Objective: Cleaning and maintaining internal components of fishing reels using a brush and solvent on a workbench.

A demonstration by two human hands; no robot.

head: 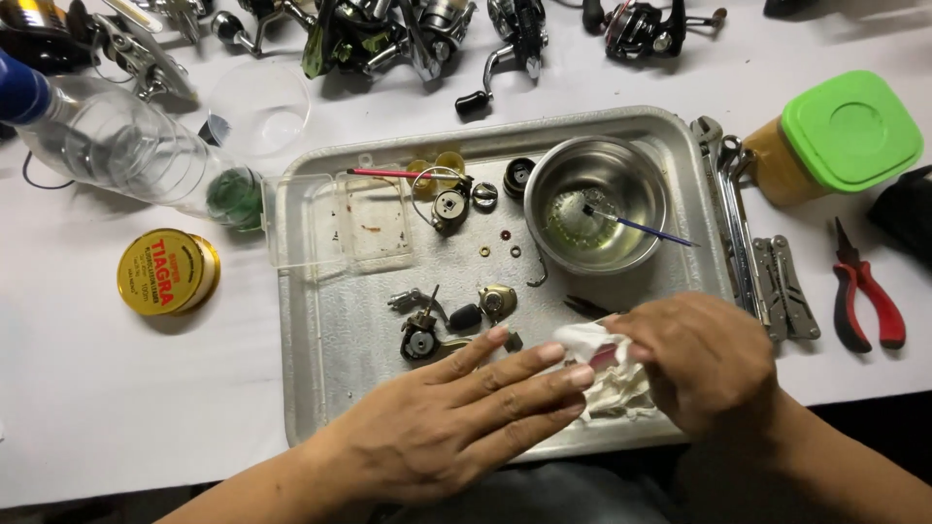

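A white cloth-covered table (78, 408) fills the view, with a dented metal tray (330, 388) at its middle and a row of dark fishing reels (388, 34) along the far edge. At the far left lies a clear plastic bottle (116, 146) on its side, and nearer the front a round yellow tin (167, 272) with red lettering on its lid. On the tray's left part sits a clear plastic box (340, 223); small reel parts (437, 325) (a handle, gears, tiny washers) are scattered across the middle, and a steel bowl (594, 204) with a thin brush in it stands toward the far right corner.

The left hand (447, 422) lies flat over the tray's near edge, fingers straight and together, holding nothing; its fingertips press on the left edge of a crumpled white tissue (607, 374). The right hand (704, 364) is curled over the right side of that tissue, fingers closed around it, though what lies inside the wad cannot be told.

Right of the tray lie wrenches (733, 218) and a folding multi-tool (786, 291), then red-handled pliers (869, 301). Behind them stands an amber jar with a square green lid (849, 131).
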